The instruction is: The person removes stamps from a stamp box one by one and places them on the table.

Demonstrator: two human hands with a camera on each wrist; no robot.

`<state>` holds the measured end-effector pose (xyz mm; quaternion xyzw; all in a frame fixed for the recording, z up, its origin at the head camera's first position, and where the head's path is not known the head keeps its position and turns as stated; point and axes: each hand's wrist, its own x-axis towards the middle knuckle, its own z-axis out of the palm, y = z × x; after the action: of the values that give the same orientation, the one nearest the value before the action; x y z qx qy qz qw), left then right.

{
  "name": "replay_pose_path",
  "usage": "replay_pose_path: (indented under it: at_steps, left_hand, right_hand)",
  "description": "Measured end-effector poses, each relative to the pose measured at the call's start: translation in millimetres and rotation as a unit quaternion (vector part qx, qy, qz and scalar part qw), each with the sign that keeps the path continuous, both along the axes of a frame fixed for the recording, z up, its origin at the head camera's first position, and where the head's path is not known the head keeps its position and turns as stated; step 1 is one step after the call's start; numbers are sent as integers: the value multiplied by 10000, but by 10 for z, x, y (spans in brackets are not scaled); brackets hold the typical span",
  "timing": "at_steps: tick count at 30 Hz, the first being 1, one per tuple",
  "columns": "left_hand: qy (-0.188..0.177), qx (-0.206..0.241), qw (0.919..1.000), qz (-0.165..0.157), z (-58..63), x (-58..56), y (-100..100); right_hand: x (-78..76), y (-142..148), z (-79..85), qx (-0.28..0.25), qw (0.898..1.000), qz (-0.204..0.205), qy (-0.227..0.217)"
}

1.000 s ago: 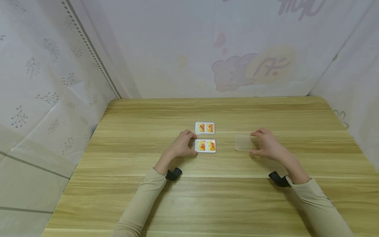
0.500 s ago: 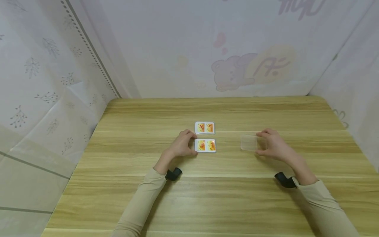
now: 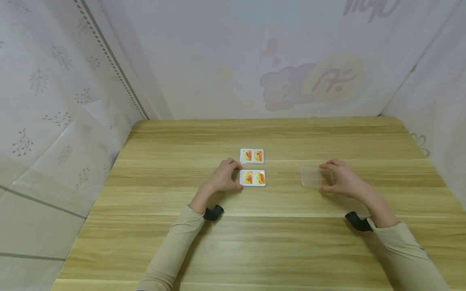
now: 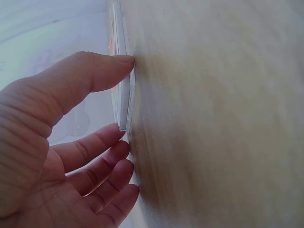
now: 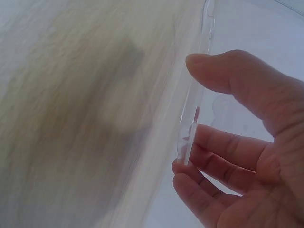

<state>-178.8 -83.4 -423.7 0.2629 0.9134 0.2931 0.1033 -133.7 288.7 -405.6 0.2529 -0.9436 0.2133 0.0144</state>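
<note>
My left hand (image 3: 223, 177) holds a flat clear card case (image 3: 253, 178) by its left edges on the table, thumb on the near side and fingers on the far side. Inside lies a white card with two orange-yellow pictures. In the left wrist view, the thumb and index fingertip touch the edge of the case (image 4: 124, 107). To the right, my right hand (image 3: 342, 178) pinches a transparent plastic lid (image 3: 310, 177) at its right end. The right wrist view shows this lid (image 5: 187, 137) edge-on between thumb and fingers, raised above the wood, where the hand's shadow falls.
A second clear case (image 3: 252, 155) with a similar picture card lies just behind the first. The wood-grain table (image 3: 233, 250) reaches back to a pale printed curtain (image 3: 204, 60). Each wrist wears a black mount.
My right hand has drifted right with the clear lid, widening the gap from the card case. The left hand and both cases stay in place.
</note>
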Motion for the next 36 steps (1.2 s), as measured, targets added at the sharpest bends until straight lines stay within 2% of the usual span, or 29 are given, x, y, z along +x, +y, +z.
replay_pose_path:
  at_steps: [12, 22, 36]
  left_hand:
    - [33, -8, 10000, -26, 7, 3, 1]
    - [57, 17, 10000, -53, 5, 10, -3]
    - [-32, 44, 10000, -27, 6, 8, 2]
  right_hand:
    - [-5, 145, -96, -16, 9989, 210, 423]
    - [-20, 223, -152, 60, 9988, 291, 393]
    - [-33, 259, -170, 127, 9996, 190, -174]
